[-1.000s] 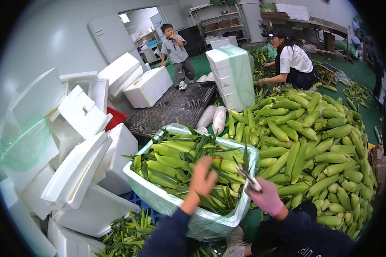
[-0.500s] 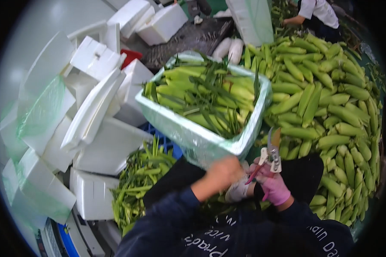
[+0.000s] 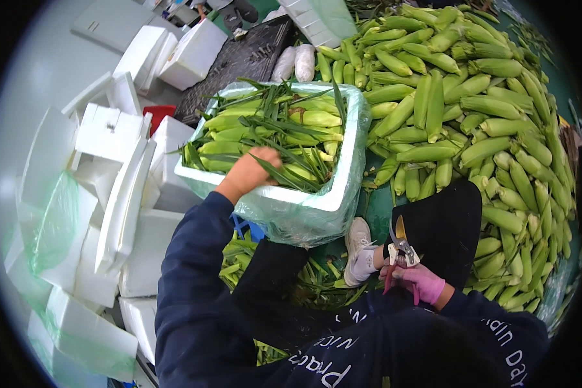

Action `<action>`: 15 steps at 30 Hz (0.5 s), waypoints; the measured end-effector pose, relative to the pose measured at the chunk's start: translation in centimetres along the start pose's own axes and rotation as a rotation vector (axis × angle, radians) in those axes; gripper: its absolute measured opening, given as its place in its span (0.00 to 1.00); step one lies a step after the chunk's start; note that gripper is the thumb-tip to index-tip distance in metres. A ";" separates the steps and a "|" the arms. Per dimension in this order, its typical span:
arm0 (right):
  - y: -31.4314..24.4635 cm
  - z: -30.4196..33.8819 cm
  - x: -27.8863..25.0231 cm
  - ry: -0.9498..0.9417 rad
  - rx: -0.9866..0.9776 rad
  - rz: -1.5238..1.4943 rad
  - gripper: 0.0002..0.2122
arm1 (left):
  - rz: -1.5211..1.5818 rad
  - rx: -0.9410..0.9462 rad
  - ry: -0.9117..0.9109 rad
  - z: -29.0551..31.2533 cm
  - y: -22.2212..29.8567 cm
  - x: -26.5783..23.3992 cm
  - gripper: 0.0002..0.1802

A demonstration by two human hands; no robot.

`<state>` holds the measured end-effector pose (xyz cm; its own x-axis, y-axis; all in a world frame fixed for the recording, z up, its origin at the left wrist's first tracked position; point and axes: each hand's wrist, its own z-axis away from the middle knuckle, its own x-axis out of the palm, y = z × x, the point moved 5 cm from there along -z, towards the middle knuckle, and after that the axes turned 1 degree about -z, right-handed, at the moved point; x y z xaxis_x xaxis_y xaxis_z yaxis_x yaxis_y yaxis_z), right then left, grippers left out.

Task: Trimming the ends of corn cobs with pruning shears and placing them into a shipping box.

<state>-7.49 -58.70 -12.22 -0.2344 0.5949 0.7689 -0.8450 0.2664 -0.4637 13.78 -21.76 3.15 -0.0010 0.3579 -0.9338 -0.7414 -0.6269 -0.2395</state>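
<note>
My bare left hand [image 3: 255, 171] reaches into a white foam box [image 3: 335, 196] lined with thin clear-green plastic. Its fingers are curled round a loose green corn leaf [image 3: 279, 173], though the fingertips are partly hidden. Ears of corn in green husks [image 3: 233, 134] fill the box, with long leaf strips strewn over them. Low by my knee, my right hand [image 3: 420, 282], in a pink glove, grips pruning shears [image 3: 402, 249] with red handles. The shears' blades point up and away from me.
A large heap of husked-green corn [image 3: 491, 123] spreads on the right. Stacked white foam boxes and lids [image 3: 110, 132] crowd the left. Cut leaves [image 3: 239, 258] lie below the box. Two white wrapped bundles [image 3: 304, 63] stand behind it, next to a black mat [image 3: 239, 61].
My left hand has moved from near my right hand up and left into the box, closing on a leaf. The view has shifted; the shears stay in my right hand.
</note>
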 end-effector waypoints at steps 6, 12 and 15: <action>0.8 -2.1 -0.6 0.049 -0.033 0.136 0.14 | 0.034 -0.151 -0.123 0.2 -0.9 2.6 0.23; 1.2 -0.7 0.1 0.048 -0.129 0.198 0.16 | -0.019 -0.335 0.296 4.6 2.7 -4.8 0.34; 1.3 -0.3 0.3 0.093 -0.117 0.174 0.16 | 0.172 -0.573 0.809 10.3 5.9 -10.3 0.36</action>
<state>-8.48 -57.94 -12.78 -0.3219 0.7054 0.6316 -0.7330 0.2366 -0.6378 2.51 -22.04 14.12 0.5361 -0.2130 -0.8168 -0.3392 -0.9405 0.0226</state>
